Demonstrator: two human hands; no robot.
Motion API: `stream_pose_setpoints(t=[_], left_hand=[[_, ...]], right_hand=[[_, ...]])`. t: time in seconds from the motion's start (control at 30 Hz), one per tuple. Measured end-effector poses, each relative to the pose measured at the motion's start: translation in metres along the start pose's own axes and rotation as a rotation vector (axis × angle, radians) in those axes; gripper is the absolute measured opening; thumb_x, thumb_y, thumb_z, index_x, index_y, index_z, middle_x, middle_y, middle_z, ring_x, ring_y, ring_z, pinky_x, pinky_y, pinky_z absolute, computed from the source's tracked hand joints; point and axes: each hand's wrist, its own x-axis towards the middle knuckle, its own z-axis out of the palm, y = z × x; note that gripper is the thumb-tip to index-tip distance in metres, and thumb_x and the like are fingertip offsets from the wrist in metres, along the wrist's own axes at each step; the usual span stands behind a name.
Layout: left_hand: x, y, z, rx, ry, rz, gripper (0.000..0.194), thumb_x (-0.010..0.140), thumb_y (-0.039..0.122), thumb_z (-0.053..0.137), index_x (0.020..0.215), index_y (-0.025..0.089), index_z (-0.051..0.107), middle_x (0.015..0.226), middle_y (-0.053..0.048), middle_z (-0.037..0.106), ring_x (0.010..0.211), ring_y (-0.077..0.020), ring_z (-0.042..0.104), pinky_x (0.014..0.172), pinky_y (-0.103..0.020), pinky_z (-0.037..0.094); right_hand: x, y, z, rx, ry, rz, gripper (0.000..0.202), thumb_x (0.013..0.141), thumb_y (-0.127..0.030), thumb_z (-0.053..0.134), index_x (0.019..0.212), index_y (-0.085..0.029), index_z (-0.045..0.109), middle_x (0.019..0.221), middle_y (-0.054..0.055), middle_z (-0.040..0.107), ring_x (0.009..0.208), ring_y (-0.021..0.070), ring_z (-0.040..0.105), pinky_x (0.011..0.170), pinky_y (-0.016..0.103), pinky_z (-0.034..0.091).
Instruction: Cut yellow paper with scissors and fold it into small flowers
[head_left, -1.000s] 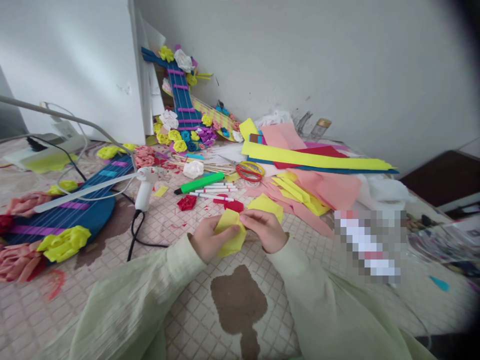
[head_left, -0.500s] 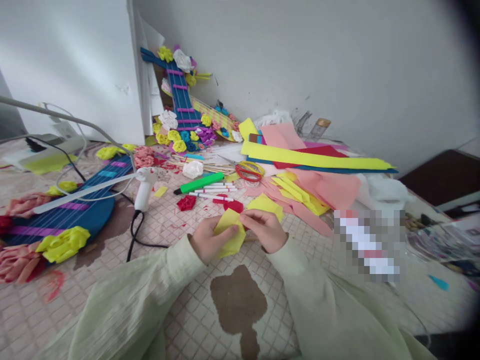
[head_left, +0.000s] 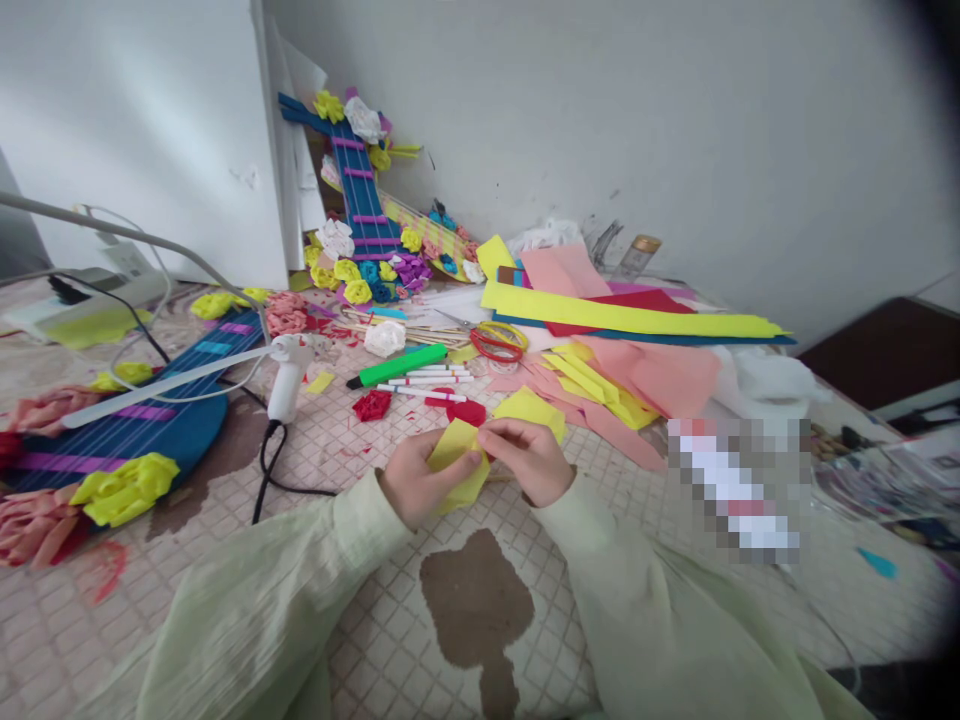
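My left hand grips a small piece of yellow crepe paper, its thumb lying across the front. At the paper's right edge, the fingers of my right hand pinch it near the top. Just behind my right hand lies more yellow paper, partly covered by that hand. Beyond my fingers are a red paper piece and a crumpled red paper flower. The ends of my right fingers are partly hidden against the paper.
A white glue gun with a black cord stands left, beside a blue paper guitar. A green marker, red-handled scissors and a long yellow strip lie farther back. Another decorated guitar leans against the wall.
Both hands keep nearly the same place and hold on the yellow paper. The view has shifted very slightly; nothing else visibly moves.
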Motion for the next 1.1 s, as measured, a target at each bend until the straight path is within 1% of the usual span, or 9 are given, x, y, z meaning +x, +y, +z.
stream_pose_setpoints(t=[0.27, 0.4, 0.7, 0.97, 1.1], left_hand=[[0.0006, 0.0005, 0.0009, 0.076, 0.016, -0.007, 0.030, 0.062, 0.040, 0.057, 0.064, 0.010, 0.056, 0.055, 0.000, 0.051, 0.047, -0.0090, 0.045, 0.042, -0.020, 0.036], [0.0002, 0.0007, 0.0003, 0.073, 0.008, -0.023, 0.031, 0.062, 0.040, 0.057, 0.066, 0.010, 0.056, 0.057, -0.001, 0.052, 0.049, -0.0097, 0.046, 0.043, -0.020, 0.037], [-0.0006, 0.0023, 0.0003, 0.041, -0.015, -0.043, 0.030, 0.063, 0.040, 0.056, 0.066, 0.010, 0.057, 0.055, 0.000, 0.051, 0.047, -0.0084, 0.046, 0.041, -0.019, 0.036], [0.0015, -0.0014, -0.0007, 0.053, 0.001, -0.041, 0.029, 0.063, 0.040, 0.057, 0.066, 0.011, 0.058, 0.054, 0.001, 0.050, 0.046, -0.0084, 0.045, 0.041, -0.019, 0.036], [0.0019, -0.0024, -0.0012, 0.071, -0.008, -0.047, 0.031, 0.064, 0.041, 0.055, 0.067, 0.011, 0.057, 0.055, 0.000, 0.052, 0.047, -0.0104, 0.048, 0.042, -0.020, 0.038]], right_hand=[[-0.0005, 0.0001, 0.0005, 0.012, -0.015, -0.010, 0.018, 0.061, -0.032, 0.062, 0.065, -0.015, 0.062, 0.059, 0.000, 0.058, 0.057, 0.0110, 0.051, 0.056, 0.024, 0.042], [-0.0007, -0.0004, 0.0002, 0.027, -0.020, -0.002, 0.020, 0.059, -0.032, 0.064, 0.066, -0.014, 0.062, 0.063, 0.002, 0.060, 0.059, 0.0114, 0.052, 0.057, 0.024, 0.042], [0.0003, 0.0011, -0.0002, 0.060, -0.009, 0.029, 0.017, 0.059, -0.029, 0.064, 0.066, -0.014, 0.062, 0.059, 0.000, 0.058, 0.054, 0.0098, 0.050, 0.054, 0.023, 0.041], [0.0014, 0.0021, -0.0023, 0.038, -0.011, 0.004, 0.023, 0.059, -0.033, 0.065, 0.070, -0.013, 0.063, 0.064, 0.002, 0.060, 0.055, 0.0094, 0.050, 0.055, 0.024, 0.042], [0.0012, 0.0016, -0.0022, 0.021, -0.040, -0.003, 0.024, 0.061, -0.034, 0.064, 0.070, -0.012, 0.064, 0.061, 0.002, 0.060, 0.054, 0.0090, 0.050, 0.055, 0.023, 0.041]])
